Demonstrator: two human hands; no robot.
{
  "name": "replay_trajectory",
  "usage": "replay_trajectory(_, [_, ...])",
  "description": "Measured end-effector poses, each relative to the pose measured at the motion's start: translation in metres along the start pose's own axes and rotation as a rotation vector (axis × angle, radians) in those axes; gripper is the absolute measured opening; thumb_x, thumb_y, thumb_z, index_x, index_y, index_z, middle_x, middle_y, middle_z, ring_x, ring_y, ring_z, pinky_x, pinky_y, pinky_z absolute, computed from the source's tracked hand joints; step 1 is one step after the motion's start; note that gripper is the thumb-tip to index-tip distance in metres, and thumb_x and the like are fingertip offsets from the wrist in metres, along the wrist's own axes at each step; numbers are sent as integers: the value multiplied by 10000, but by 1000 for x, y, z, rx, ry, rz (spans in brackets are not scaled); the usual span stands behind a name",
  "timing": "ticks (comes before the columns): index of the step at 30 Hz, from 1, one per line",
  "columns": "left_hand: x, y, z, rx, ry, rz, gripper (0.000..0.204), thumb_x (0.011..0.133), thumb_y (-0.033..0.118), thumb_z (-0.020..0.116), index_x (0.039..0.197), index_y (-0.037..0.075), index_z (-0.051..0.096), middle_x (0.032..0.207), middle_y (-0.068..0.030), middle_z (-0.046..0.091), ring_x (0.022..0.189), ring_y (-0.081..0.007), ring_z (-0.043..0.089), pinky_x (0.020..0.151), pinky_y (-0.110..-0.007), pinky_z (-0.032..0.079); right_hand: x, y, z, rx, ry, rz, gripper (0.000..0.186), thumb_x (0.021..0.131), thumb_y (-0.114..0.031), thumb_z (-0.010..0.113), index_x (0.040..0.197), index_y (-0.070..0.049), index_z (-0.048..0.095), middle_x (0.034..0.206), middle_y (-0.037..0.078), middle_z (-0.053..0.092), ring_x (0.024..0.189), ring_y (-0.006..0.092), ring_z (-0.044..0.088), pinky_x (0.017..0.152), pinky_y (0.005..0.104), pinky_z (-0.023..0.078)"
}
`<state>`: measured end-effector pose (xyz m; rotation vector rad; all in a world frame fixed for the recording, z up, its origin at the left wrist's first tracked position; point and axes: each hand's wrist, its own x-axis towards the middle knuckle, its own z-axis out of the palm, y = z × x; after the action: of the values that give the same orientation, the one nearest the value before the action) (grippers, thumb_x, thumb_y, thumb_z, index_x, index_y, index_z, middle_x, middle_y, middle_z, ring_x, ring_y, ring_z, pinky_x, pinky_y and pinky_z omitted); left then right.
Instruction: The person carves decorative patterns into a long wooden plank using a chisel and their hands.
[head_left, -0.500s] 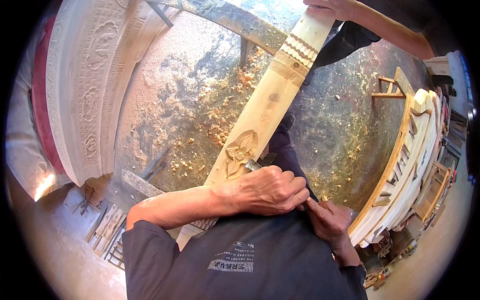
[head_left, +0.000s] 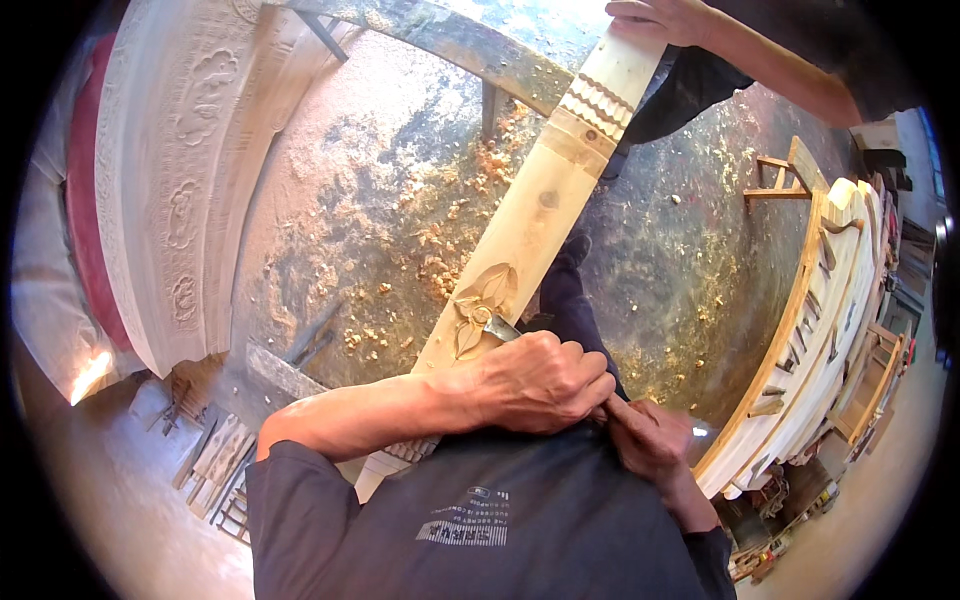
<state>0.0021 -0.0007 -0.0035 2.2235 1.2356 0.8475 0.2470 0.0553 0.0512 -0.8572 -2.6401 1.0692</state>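
Note:
A long pale wooden board [head_left: 530,220] slants across the view, with a carved flower [head_left: 484,297] in low relief on its face. My left hand [head_left: 535,380] is closed round a carving chisel [head_left: 503,329], its forearm crossing the board. The metal blade points at the round centre of the flower. My right hand [head_left: 650,437] is closed beside the left, its thumb reaching to the left fingers, at the chisel's handle end. Most of the handle is hidden by my hands. A small shiny metal spot shows at the right hand's outer side.
A person's hand [head_left: 660,18] rests on the board's far end. A bench beam [head_left: 450,45] crosses at the top. At right, several carving tools [head_left: 800,335] lie on a pale curved timber [head_left: 835,330]. A large carved panel [head_left: 170,190] stands at left. Wood shavings [head_left: 440,270] litter the dark floor.
The chisel's tip has shifted slightly up and left onto the flower's centre, and more of its blade shows. A bright metal glint now appears beside my right hand. Both hands keep their grip.

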Motion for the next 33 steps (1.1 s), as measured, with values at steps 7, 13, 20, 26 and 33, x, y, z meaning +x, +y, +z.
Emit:
replay_trajectory(7, [-3, 0, -6, 21, 12, 50, 227, 890, 265, 705, 839, 75, 591, 766, -37, 504, 637, -166, 585, 502, -316, 482, 1, -5, -5, -51, 33, -57, 518, 747, 44, 857, 1245, -88, 803, 775, 42, 705, 607, 179, 680, 510, 314, 507])
replay_trajectory(13, [-1, -1, -5, -3, 43, 55, 250, 905, 288, 709, 847, 75, 592, 772, -34, 505, 649, -161, 586, 512, -312, 476, 4, -7, -11, -67, 1, -42, 544, 731, 52, 853, 1254, -90, 800, 775, 50, 705, 605, 187, 682, 507, 318, 509])
replay_trajectory(20, [-2, -1, 0, -32, 56, 2, 270, 909, 304, 722, 851, 72, 597, 781, -38, 509, 647, -170, 588, 514, -321, 486, 11, -3, -20, -20, -81, -19, 574, 760, 54, 847, 1304, -108, 770, 781, 65, 709, 613, 202, 695, 508, 329, 518])
replay_trajectory(26, [2, -2, -7, -50, 60, -21, 255, 893, 291, 720, 842, 77, 591, 788, -46, 511, 659, -174, 594, 525, -328, 496, 19, -7, -25, -50, -110, -3, 530, 780, 40, 845, 1284, -108, 770, 788, 75, 715, 611, 219, 703, 518, 340, 540])
replay_trajectory(33, [1, -2, -7, -18, 101, -40, 181, 870, 226, 701, 858, 74, 602, 803, -39, 511, 672, -168, 583, 528, -324, 483, 33, -5, -27, -32, -108, -50, 502, 779, 35, 842, 1260, -96, 784, 772, 74, 702, 604, 220, 691, 508, 335, 525])
